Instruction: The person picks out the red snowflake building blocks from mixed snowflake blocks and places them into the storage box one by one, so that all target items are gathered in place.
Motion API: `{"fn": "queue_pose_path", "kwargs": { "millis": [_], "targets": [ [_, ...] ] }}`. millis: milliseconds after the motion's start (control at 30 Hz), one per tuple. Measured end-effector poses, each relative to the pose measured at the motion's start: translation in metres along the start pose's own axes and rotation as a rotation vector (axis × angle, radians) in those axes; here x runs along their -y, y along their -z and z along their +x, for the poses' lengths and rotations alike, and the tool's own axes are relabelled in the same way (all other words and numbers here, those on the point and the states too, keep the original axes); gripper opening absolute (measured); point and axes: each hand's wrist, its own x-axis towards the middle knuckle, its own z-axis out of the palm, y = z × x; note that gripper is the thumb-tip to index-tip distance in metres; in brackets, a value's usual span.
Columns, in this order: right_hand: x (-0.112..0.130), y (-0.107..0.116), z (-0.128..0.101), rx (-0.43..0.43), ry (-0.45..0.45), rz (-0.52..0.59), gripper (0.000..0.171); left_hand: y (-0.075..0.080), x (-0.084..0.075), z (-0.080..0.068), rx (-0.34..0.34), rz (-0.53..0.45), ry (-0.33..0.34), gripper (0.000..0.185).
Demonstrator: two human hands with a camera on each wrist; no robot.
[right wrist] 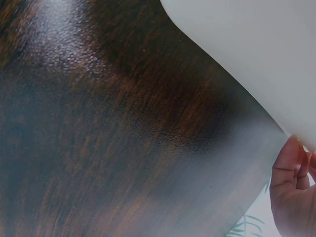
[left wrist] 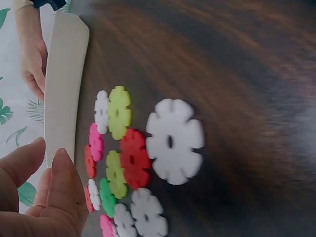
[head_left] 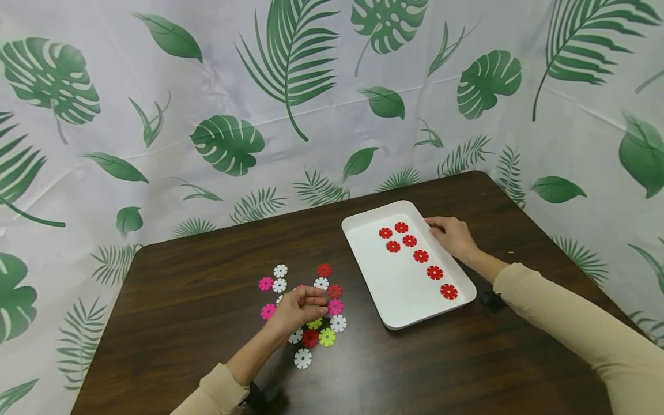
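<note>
My left hand [head_left: 298,314] hovers over loose flower-shaped plastic discs, its thumb and fingers apart with nothing between them in the left wrist view. Around and under it lie white [head_left: 303,358], pink [head_left: 268,312], yellow-green [head_left: 327,337] and red discs [head_left: 309,338]. A green disc [left wrist: 107,197] shows among them in the left wrist view. To the right, a white tray [head_left: 373,288] bears several red discs [head_left: 421,256], mostly along its right side. My right hand [head_left: 453,236] holds the tray's right edge, its fingertips [right wrist: 292,145] right at the rim.
Everything lies on a dark brown wooden table [head_left: 207,311]. Behind it hangs a white cloth [head_left: 311,155] with green leaf prints, close along the table's back edge and right side. The tray's near left corner points toward the front of the table.
</note>
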Motion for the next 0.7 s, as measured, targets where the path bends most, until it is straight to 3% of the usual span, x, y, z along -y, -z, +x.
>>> {"fn": "queue_pose_path", "kwargs": {
  "millis": [267,700],
  "targets": [
    [0.0,0.0,-0.001,-0.002,0.004,0.0,0.034,0.003,0.009,-0.014,-0.005,0.018,0.019,0.042],
    [0.0,0.0,0.0,-0.013,0.028,-0.017,0.034,0.011,0.021,-0.026,-0.029,0.091,-0.029,0.039]
  ]
}}
